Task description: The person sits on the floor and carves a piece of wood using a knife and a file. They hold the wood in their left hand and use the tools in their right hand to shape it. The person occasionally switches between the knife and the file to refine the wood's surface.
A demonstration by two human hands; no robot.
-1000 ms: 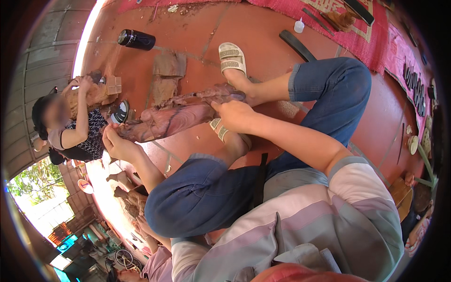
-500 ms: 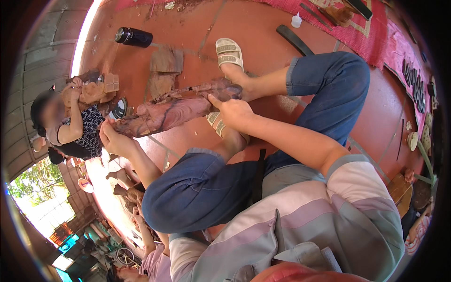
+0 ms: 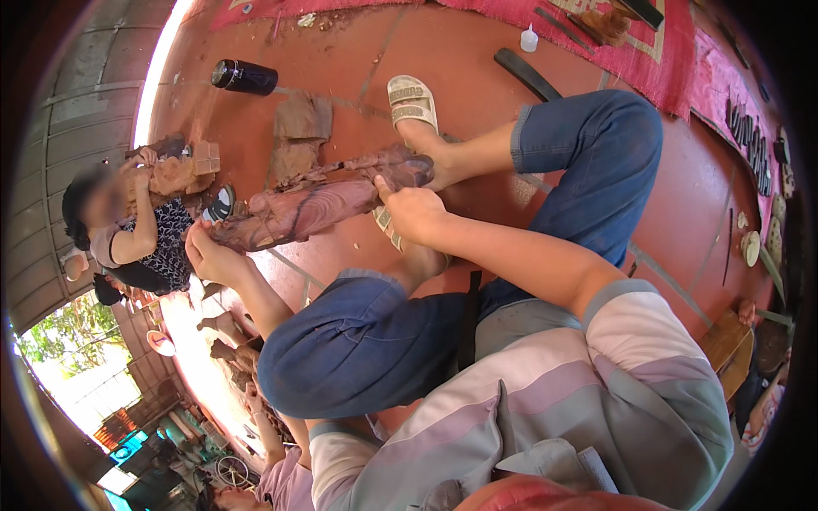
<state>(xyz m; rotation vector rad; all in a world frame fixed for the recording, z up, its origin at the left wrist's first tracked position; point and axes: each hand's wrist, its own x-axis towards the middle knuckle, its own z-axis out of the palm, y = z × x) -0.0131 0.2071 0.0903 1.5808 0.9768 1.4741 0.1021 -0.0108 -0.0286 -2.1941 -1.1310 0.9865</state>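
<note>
I see a long piece of wood (image 3: 315, 204), brownish with pale grain, lying on the red floor (image 3: 460, 51) between my two hands. My left hand (image 3: 213, 255) is closed around its near end, by the dark round tin (image 3: 221, 203); my right hand (image 3: 417, 213) is clamped over the far end, fingers wrapped down on it. A foot in a pale sandal (image 3: 411, 100) presses against that same far end, and the other foot sits under my right wrist.

My judgement: the wood could roll or slide, since it looks rounded and is only pinned at the ends, and if the foot slips my right hand is right beside it. The wood could also swing toward the other person (image 3: 136, 230) sitting just past its left end, who holds a brown lump up near their head.

Around it: flat brown slabs (image 3: 298, 136) touching the wood on the far side, a dark bottle (image 3: 244, 77) lying beyond, a small white bottle (image 3: 529, 38) and a dark bar (image 3: 528, 75) near the red mat (image 3: 665, 51). My bent knees crowd the near side
</note>
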